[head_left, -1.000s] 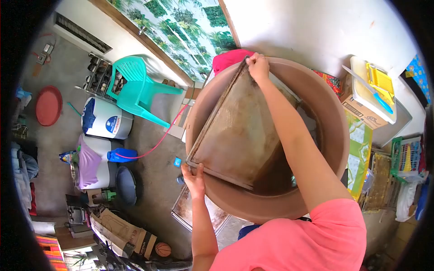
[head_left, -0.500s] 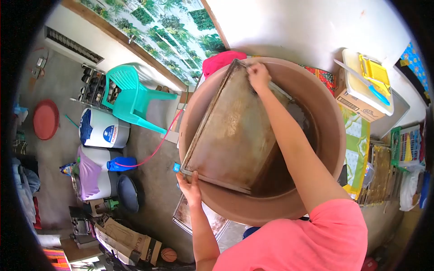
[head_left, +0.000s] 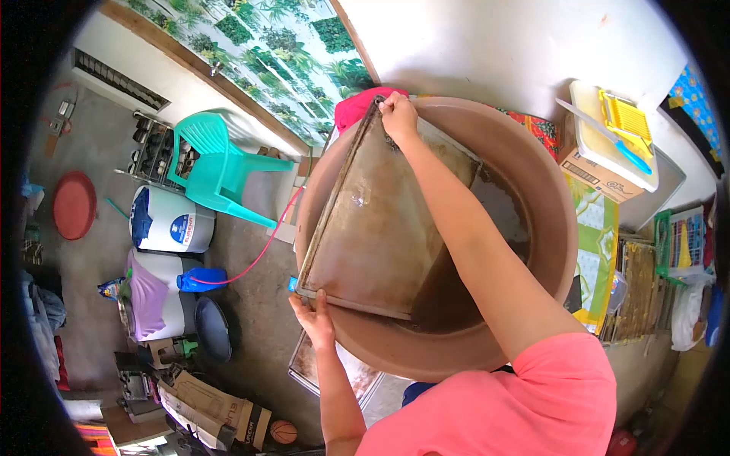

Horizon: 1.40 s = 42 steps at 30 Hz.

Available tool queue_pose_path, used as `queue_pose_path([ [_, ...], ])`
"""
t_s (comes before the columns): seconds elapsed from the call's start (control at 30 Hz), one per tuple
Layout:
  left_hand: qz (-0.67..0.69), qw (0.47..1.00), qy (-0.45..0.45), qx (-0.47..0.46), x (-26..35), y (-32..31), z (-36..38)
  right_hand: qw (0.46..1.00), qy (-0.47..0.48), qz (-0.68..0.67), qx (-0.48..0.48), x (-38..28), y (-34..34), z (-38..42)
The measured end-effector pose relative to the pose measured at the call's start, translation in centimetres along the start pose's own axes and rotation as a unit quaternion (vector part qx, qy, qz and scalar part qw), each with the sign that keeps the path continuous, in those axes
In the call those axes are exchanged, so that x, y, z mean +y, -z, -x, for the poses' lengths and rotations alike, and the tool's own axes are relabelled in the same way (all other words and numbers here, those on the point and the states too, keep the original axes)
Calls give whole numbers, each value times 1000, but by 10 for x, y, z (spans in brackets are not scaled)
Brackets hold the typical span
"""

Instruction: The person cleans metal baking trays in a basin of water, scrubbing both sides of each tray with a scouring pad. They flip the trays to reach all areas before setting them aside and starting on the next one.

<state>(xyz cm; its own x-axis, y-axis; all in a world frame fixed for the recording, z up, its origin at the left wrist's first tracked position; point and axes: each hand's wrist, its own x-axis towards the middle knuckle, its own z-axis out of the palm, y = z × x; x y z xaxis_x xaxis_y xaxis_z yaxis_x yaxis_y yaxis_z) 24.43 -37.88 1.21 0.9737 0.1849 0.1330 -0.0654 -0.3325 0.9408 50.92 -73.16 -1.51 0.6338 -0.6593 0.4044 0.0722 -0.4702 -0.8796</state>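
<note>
Bright, even daylight fills the room, strongest on the white wall (head_left: 494, 45) beyond the big brown basin (head_left: 547, 228), which looks nearly washed out. Inside the basin a deep shadow lies under the tilted tray (head_left: 380, 220), whose wet face shows small glints. The fisheye lens bends everything around the basin outward, and black corners frame the round view. Focus is sharp at the basin, softer toward the rim.

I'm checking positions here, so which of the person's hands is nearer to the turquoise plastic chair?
The right hand. It grips the baking tray's far corner, across from the turquoise plastic chair. The left hand holds the tray's near corner, lower down and farther from the chair.
</note>
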Motion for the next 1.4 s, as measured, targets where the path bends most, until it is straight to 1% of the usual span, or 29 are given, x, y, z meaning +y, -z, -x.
queue_pose_path([
  [0.03,12,1000,11,-3,1,0,1,1000,-7,-18,0,2,3,2],
  [0.07,25,999,20,-4,1,0,0,1000,-14,-15,19,14,12,9],
  [0.17,-18,1000,-3,-11,-1,2,-1,996,-54,3,71,78,67,47],
  [0.2,25,999,15,-16,-7,3,-2,986,-153,24,64,102,87,60],
  [0.23,16,1000,9,-13,-12,4,-3,975,-186,95,73,125,103,74],
  [0.27,6,1000,4,-10,-15,5,-4,961,-232,133,71,150,114,83],
  [0.3,-2,1000,-1,-5,-17,4,-5,946,-294,122,61,133,127,87],
  [0.37,3,1000,-8,-8,-9,1,-5,946,-269,137,113,111,114,84],
  [0.43,2,1000,-3,-14,-9,1,-7,971,-156,96,152,81,77,76],
  [0.47,-2,1000,6,-19,-16,3,-8,984,-85,88,132,49,58,76],
  [0.5,-7,1000,18,-23,-25,6,-7,991,-16,78,109,15,41,81],
  [0.53,8,999,27,-21,-35,7,-7,995,42,55,66,-7,25,95],
  [0.57,1,1000,14,-8,-35,5,-7,994,101,31,25,-29,11,112],
  [0.63,-9,1000,-14,19,-33,1,-8,983,180,-15,-40,-80,12,169],
  [0.7,-58,998,-14,15,-32,5,-8,949,237,-100,-182,-97,17,230],
  [0.77,-104,995,-13,3,-32,5,-7,913,317,-131,-223,-113,25,276],
  [0.8,-63,998,-5,-18,-37,7,-9,908,311,-140,-243,-115,27,273],
  [0.87,-55,998,-24,5,-31,4,-8,899,300,-157,-278,-122,29,253],
  [0.9,-53,998,-35,16,-27,2,-9,911,294,-162,-239,-117,27,232],
  [0.93,-69,997,-37,13,-21,1,-10,917,164,-208,-299,-86,11,216],
  [1.0,-106,994,-38,10,-11,3,-8,948,53,-232,-213,-51,8,152],
  [1.07,-103,993,-48,20,-14,4,-7,986,15,-106,-126,-24,23,95],
  [1.1,-99,993,-55,22,-16,2,-9,979,34,-141,-143,-30,20,104],
  [1.17,-102,993,-50,22,-15,1,-10,960,74,-205,-177,-56,15,154],
  [1.23,-115,992,-45,24,-8,2,-8,941,173,-151,-248,-94,24,216],
  [1.3,-121,991,-54,28,-8,3,-6,936,272,-78,-211,-116,34,240],
  [1.33,-126,990,-61,33,-8,2,-5,926,286,-133,-209,-104,26,229],
  [1.37,-130,988,-68,38,-8,1,-5,931,203,-192,-235,-90,19,210],
  [1.4,-125,990,-56,31,-8,1,-5,926,116,-249,-260,-76,13,185],
])
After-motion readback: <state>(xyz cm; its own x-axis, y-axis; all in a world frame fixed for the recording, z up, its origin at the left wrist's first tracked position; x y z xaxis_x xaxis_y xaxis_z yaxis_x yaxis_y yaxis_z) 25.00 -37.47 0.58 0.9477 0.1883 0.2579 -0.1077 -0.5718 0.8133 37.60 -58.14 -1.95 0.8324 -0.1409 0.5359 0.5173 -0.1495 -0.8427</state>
